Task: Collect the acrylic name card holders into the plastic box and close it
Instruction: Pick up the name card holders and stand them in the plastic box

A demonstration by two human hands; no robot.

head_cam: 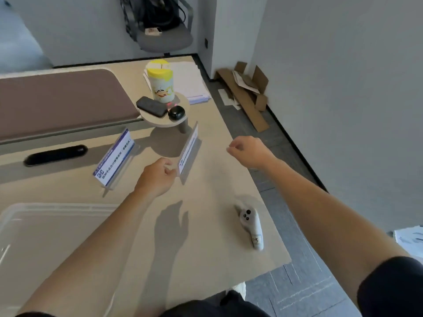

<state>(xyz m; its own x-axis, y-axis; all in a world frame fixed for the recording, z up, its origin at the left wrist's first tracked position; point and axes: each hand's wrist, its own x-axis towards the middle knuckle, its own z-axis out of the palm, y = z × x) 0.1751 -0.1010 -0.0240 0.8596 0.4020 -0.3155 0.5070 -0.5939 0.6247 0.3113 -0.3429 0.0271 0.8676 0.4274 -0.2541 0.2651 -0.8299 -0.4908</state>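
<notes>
head view: clear upright name card holder (193,148), blue-bordered white insert (185,157)

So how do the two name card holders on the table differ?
The left holder faces the camera, untouched; the right holder stands nearly edge-on, its near end pinched by the left hand. Both stand upright on the table, outside the plastic box.
</notes>
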